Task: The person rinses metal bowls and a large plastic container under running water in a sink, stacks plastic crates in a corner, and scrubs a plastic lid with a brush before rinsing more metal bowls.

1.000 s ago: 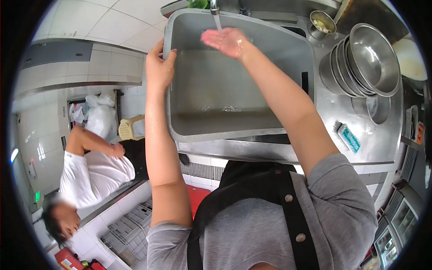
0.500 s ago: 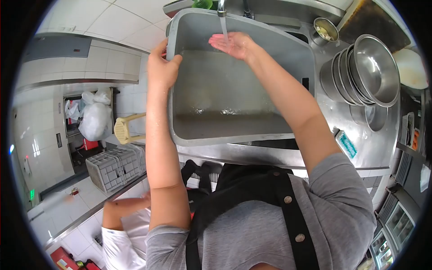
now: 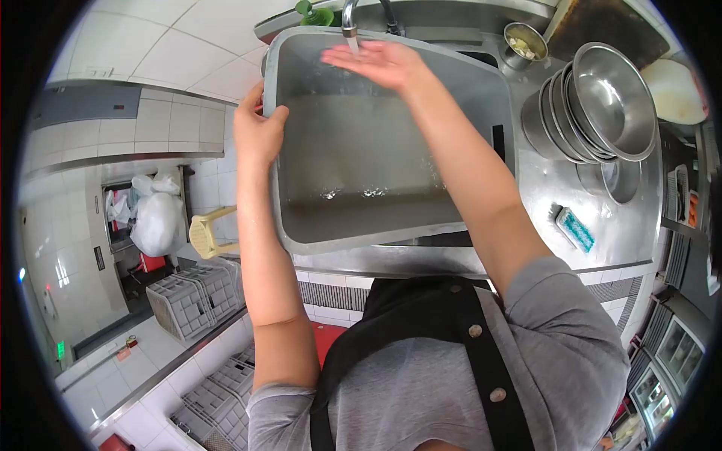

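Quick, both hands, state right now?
Left hand: closed on the gray tub's rim.
Right hand: open, empty, under the running faucet.

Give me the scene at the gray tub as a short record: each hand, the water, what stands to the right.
left hand: grip closed on the rim of the gray tub, thumb inside
right hand: open, palm up, under the faucet
water: running from faucet; cloudy water in tub
right side: stacked metal bowls, teal-and-white sponge, small metal container holding pale pieces
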`<state>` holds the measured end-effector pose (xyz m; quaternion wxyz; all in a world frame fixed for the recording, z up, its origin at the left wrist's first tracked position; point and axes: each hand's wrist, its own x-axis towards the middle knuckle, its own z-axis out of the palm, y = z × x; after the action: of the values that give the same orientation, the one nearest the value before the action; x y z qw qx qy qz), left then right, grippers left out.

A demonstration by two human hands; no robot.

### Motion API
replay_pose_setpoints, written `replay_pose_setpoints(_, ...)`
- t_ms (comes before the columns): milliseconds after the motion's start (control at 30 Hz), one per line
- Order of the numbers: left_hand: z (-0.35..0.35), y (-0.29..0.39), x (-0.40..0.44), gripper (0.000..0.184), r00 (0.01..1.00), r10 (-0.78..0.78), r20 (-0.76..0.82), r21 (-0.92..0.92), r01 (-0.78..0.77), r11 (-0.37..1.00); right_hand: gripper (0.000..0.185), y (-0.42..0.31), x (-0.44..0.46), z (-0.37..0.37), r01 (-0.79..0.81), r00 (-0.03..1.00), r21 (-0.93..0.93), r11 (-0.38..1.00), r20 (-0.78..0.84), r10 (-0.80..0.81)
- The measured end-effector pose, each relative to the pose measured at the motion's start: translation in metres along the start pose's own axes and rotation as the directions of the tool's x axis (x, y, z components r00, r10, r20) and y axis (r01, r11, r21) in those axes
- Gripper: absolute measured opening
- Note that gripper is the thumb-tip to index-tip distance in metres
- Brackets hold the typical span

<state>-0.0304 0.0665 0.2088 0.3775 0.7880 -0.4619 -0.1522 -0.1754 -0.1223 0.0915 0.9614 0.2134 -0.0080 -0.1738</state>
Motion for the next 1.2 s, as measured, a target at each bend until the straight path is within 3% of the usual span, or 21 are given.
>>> replay_pose_setpoints(100,0.001,-0.005,-0.001,0.052,1.0,0.02,-0.014,-0.013,-0.021,1.0,0.047,-0.023,-0.017,-0.027,0.164,0.967,-0.344,0.925,-0.128,-0.219)
replay_pose_setpoints(167,0.003,-0.014,0.003,0.052,0.999,0.032,-0.014,-0.054,-0.032,0.998,0.046,-0.021,-0.012,-0.057,0.15,0.873,-0.779,0.608,-0.185,-0.452)
replay_pose_setpoints(200,0.002,-0.012,0.004,0.052,1.0,0.03,0.004,-0.066,-0.029,0.997,0.049,-0.019,-0.005,-0.081,-0.016,0.808,-0.938,0.346,-0.216,-0.548)
replay_pose_setpoints(233,0.001,-0.007,0.002,0.052,0.999,0.027,0.023,-0.075,-0.026,0.997,0.052,-0.02,0.003,-0.115,-0.215,0.736,-0.975,0.064,-0.205,-0.645)
replay_pose_setpoints(267,-0.001,-0.003,0.0,0.053,0.999,0.029,0.041,-0.085,-0.026,0.996,0.06,-0.033,0.013,-0.183,-0.38,0.692,-0.919,-0.107,-0.205,-0.692)
replay_pose_setpoints(333,0.001,-0.011,-0.002,0.053,0.997,0.067,0.033,-0.108,-0.063,0.992,0.074,-0.051,0.004,-0.249,-0.679,0.6,-0.595,-0.43,-0.113,-0.792)
replay_pose_setpoints(400,0.003,-0.01,0.005,0.053,0.996,0.083,0.016,-0.11,-0.081,0.991,0.089,-0.06,-0.026,-0.254,-0.813,0.32,-0.542,-0.213,-0.111,-0.941)
replay_pose_setpoints(467,0.003,-0.011,0.0,0.053,1.0,0.012,0.011,-0.07,-0.011,0.997,0.092,-0.081,-0.029,-0.268,-0.805,0.213,-0.591,-0.054,-0.203,-0.956)
replay_pose_setpoints(567,0.002,-0.006,-0.002,0.054,1.0,-0.029,0.01,-0.075,0.03,0.997,0.092,-0.045,0.027,-0.258,-0.822,0.053,-0.568,-0.054,0.018,-0.998)
replay_pose_setpoints(633,0.002,-0.005,-0.002,0.055,0.999,-0.052,0.003,-0.045,0.052,0.998,0.094,-0.005,0.08,-0.267,-0.775,0.246,-0.574,-0.265,0.113,-0.963)
replay_pose_setpoints(667,0.002,-0.005,-0.002,0.055,0.998,-0.055,0.002,-0.038,0.055,0.998,0.095,0.034,0.097,-0.237,-0.789,0.311,-0.5,-0.356,0.174,-0.934)
replay_pose_setpoints(700,0.003,-0.004,-0.002,0.055,0.998,-0.061,0.009,-0.055,0.062,0.997,0.092,0.067,0.105,-0.209,-0.755,0.417,-0.51,-0.412,0.112,-0.902)
replay_pose_setpoints(767,0.003,0.0,-0.001,0.055,0.998,-0.058,0.023,-0.089,0.06,0.994,0.084,0.108,0.13,-0.218,-0.621,0.44,-0.521,-0.585,0.386,-0.811)
replay_pose_setpoints(833,0.0,-0.002,0.0,0.055,0.999,-0.035,0.038,-0.017,0.036,0.999,0.079,0.131,0.117,-0.211,-0.422,0.7,-0.351,-0.836,0.461,-0.546)
replay_pose_setpoints(900,0.001,-0.003,0.0,0.055,0.999,-0.028,0.036,0.001,0.028,1.0,0.075,0.149,0.096,-0.213,-0.173,0.859,-0.199,-0.965,0.449,-0.246)
replay_pose_setpoints(967,0.002,-0.004,-0.001,0.055,0.999,-0.042,0.024,-0.035,0.043,0.998,0.071,0.149,0.06,-0.228,0.078,0.928,-0.101,-0.992,0.371,0.035)
replay_pose_setpoints(1000,0.002,-0.004,-0.002,0.055,0.999,-0.046,0.027,-0.052,0.048,0.997,0.07,0.137,0.044,-0.233,0.274,0.913,-0.034,-0.961,0.325,0.249)
replay_pose_setpoints(1067,0.002,-0.004,-0.002,0.055,0.998,-0.05,0.033,-0.088,0.053,0.995,0.069,0.102,0.005,-0.243,0.631,0.752,0.064,-0.773,0.195,0.63)
replay_pose_setpoints(1133,0.001,0.0,-0.003,0.055,0.994,-0.101,0.039,-0.093,0.104,0.99,0.071,0.043,-0.029,-0.247,0.656,0.754,-0.108,-0.747,0.111,0.647)
replay_pose_setpoints(1200,0.002,0.002,-0.002,0.055,0.992,-0.116,0.038,-0.096,0.119,0.988,0.074,-0.015,-0.061,-0.242,0.341,0.94,-0.109,-0.934,0.01,0.342)
